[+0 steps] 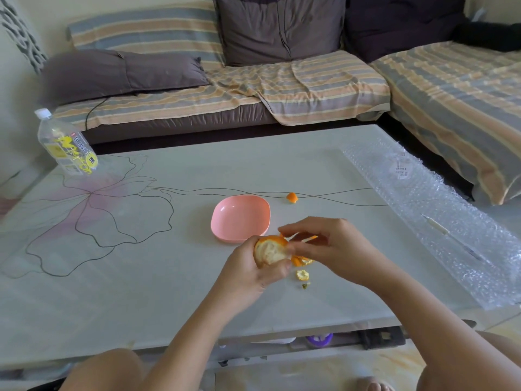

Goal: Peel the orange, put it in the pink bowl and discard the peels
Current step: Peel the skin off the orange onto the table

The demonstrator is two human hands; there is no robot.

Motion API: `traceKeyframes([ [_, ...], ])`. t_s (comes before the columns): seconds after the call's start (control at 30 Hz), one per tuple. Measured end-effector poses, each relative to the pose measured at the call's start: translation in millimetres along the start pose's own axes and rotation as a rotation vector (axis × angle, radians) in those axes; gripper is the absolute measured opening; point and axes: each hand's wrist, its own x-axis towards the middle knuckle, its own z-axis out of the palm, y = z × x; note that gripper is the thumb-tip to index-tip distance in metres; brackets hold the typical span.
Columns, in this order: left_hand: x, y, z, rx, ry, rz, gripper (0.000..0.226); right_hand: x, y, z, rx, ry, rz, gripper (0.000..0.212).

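Beside the bowl (240, 205), left hand (246, 273) grips orange (270, 249), right hand (337, 246) peel (304, 238).

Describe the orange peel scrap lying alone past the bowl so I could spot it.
Start at the pale table with the flower drawing and find the pink bowl near its middle. Just beyond the bowl's far right corner lies a small peel scrap, on a thin black drawn line. The other scraps lie nearer, by the half-peeled orange; this one lies alone.
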Motion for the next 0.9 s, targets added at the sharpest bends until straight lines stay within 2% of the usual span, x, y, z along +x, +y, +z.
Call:
traceKeyframes([
  [0.1,0,4,-2,-0.074,-0.033,0.013,0.058,1,1,8,0.036,-0.048,-0.056,0.036],
  [0.17,-1,4,-4,-0.059,-0.020,0.013,0.060,1,2,12,-0.031,-0.037,-0.110,0.031],
  [0.23,-2,3,-5,-0.029,-0.004,0.020,0.058,-1,2,15,-0.224,-0.017,-0.196,0.029],
  [0.3,-2,0,-4,0.017,0.005,0.013,0.052,-4,2,20,-0.418,-0.011,-0.277,0.037],
  [0.43,-2,-6,-3,0.117,0.020,-0.019,0.044,-8,4,27,-0.667,-0.004,-0.391,0.035],
  [0.53,-3,-7,-1,0.162,0.024,-0.026,0.040,-7,7,30,-0.915,0.018,-0.516,0.015],
  [0.67,-3,-4,2,0.183,0.050,-0.022,0.038,-7,10,32,-0.914,0.107,-0.556,0.020],
  [0.9,-3,-1,3,0.227,0.071,-0.006,0.035,-6,7,34,-0.787,0.144,-0.481,0.039],
])
